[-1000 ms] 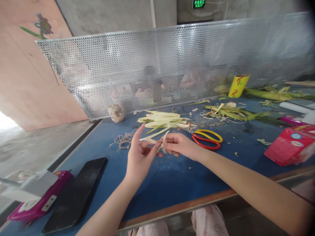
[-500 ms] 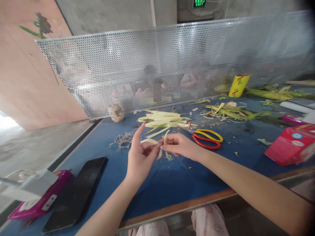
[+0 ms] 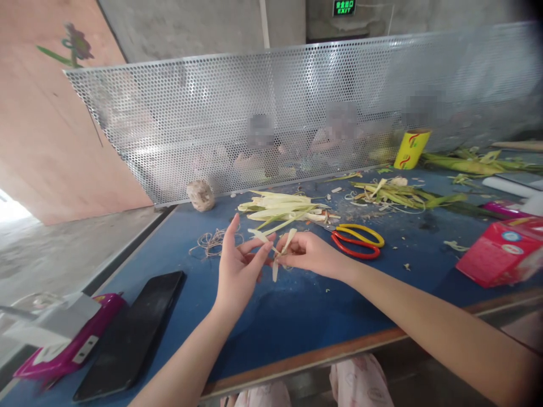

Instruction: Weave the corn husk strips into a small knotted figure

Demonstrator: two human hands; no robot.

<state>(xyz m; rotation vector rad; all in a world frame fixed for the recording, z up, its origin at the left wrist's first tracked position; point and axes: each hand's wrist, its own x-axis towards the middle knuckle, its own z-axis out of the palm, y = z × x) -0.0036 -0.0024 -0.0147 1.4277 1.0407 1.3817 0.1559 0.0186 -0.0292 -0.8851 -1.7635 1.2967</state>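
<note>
Over the blue table (image 3: 297,328), my right hand (image 3: 305,251) pinches thin pale strips of corn husk (image 3: 275,270) between thumb and fingertips. The strips cross one another there, with loose ends sticking up and down. Just left of it, my left hand (image 3: 241,260) has its thumb and a finger closed on another end of the husk strips, while one finger points up. How the strips are joined is too small to tell. Behind both hands lies a pile of pale green husk leaves (image 3: 280,204). Scissors (image 3: 358,240) with red and yellow handles rest beside the pile.
Left of my hands are a tangle of twine (image 3: 212,243), a wrapped lump (image 3: 201,195), a black phone (image 3: 131,333) and a magenta device (image 3: 80,339). To the right are a red box (image 3: 496,249), husk scraps (image 3: 394,192) and a yellow tube (image 3: 412,148). A perforated metal screen (image 3: 212,124) stands behind.
My left fingers have drawn slightly away from the right fingertips. The husk strips have shifted, and one end now hangs down below the right fingertips. Things on the table stay put.
</note>
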